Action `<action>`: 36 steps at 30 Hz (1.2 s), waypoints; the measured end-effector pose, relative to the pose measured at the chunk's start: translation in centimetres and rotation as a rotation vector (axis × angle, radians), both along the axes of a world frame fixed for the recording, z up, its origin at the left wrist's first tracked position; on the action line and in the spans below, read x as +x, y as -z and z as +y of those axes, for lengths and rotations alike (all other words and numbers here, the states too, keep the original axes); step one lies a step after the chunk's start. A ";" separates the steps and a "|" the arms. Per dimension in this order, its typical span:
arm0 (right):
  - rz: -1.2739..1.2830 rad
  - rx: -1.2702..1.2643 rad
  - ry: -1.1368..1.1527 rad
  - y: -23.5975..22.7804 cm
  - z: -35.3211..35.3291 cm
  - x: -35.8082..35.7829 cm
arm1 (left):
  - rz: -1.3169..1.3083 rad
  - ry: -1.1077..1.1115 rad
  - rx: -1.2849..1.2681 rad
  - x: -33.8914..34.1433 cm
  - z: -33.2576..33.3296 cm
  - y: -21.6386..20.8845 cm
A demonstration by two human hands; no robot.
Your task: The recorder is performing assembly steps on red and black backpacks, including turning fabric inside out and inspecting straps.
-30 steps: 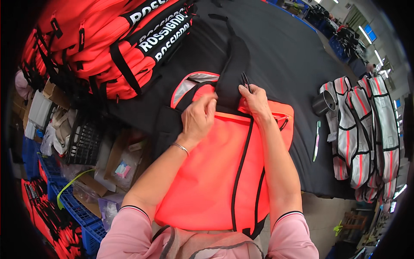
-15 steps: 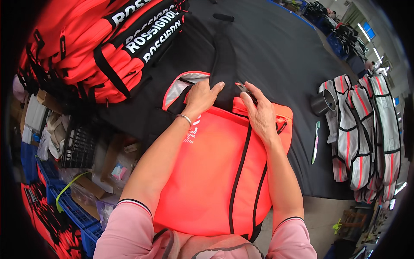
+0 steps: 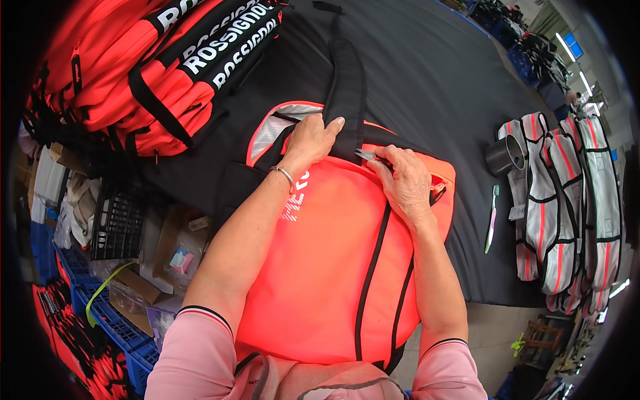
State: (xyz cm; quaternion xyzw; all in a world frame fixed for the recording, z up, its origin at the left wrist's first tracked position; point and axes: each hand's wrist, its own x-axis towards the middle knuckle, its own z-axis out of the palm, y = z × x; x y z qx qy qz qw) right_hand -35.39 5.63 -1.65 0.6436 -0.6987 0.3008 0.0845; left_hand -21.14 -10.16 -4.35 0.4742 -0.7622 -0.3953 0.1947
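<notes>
Bag, one, bright coral red with black piping and white print: lies front up, its top on the black table, its lower end against the wearer's front.

Strap, black, padded: runs from the bag's top edge away across the table.

Lining, pale grey: shows at the bag's upper left, beside the left hand.

Left hand (bracelet at the wrist): on the bag's top edge by the foot of the strap; fingers curled under, thumb pointing right. Whether they pinch cloth cannot be told.

Snips, small, metal: blades pointing left toward the foot of the strap.

Right hand: above the bag's upper right, fingers closed around the snips.

Cup, dark grey: tilted, touching the pile of grey pieces with red stripes, at right.

Toothbrush, one: on the table, just below the cup.

Stack of red bags, black-trimmed: upper left.

Crate, black: lower left, below the stack.
</notes>
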 end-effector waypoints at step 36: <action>-1.224 -0.329 -0.004 -6.1 -5.1 2.2 | 0.599 0.179 -0.010 4.8 6.5 -2.0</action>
